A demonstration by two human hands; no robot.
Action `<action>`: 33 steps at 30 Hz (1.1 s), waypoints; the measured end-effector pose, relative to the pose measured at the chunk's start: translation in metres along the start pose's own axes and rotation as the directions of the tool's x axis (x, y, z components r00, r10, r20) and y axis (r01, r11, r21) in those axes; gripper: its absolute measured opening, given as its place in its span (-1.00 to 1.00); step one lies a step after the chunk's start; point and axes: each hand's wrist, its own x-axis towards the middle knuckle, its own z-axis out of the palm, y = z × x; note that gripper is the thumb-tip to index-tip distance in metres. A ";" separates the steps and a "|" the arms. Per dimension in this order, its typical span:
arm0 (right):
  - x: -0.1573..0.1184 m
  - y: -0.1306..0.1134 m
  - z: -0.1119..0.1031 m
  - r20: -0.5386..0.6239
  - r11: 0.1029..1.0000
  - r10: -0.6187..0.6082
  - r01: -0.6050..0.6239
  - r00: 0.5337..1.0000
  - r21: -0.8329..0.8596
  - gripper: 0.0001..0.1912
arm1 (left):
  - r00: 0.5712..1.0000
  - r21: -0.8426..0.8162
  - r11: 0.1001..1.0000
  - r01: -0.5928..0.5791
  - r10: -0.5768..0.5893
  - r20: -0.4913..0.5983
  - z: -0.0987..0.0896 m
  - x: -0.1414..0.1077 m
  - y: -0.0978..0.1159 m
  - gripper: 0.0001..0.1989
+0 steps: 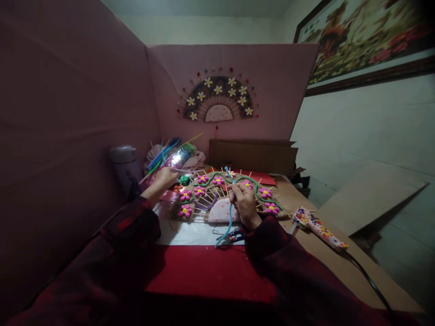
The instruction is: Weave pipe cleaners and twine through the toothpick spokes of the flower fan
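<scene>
My right hand (246,202) is closed on a light blue pipe cleaner (231,216), whose lower end hangs down over the table's near side. Beneath that hand lies a fan-shaped craft (222,184) of twine and sticks, with pink flowers (218,180), a wavy green strip and a purple curved strip (206,204). A white dotted half-circle (220,211) forms its base. To the left, my left hand (164,178) is closed on a pale lilac pipe cleaner (186,171) that points right over the fan's back edge.
A flower-patterned glue gun (319,230) with a cord lies at right. Scissors or pliers (234,236) rest before the fan. Behind stand a tumbler (125,165), a pile of bright pipe cleaners and packets (180,156), and a cardboard box (253,156). A finished-looking fan (218,97) hangs on the pink partition.
</scene>
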 end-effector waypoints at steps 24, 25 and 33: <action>-0.004 0.003 -0.001 0.004 0.997 -0.025 0.025 1.000 -0.068 -0.68 | 0.960 0.714 0.645 -0.272 0.230 0.158 -0.021 -0.085 -0.013 -0.63; -0.004 0.003 -0.001 0.004 0.997 -0.025 0.026 1.000 -0.073 -0.68 | 0.965 0.699 0.666 -0.262 0.190 0.181 -0.031 -0.080 -0.017 -0.64; -0.003 0.003 -0.001 0.010 0.995 -0.019 0.020 1.000 -0.102 -0.64 | 0.941 0.588 0.766 -0.259 0.064 0.331 -0.052 -0.069 -0.049 -0.60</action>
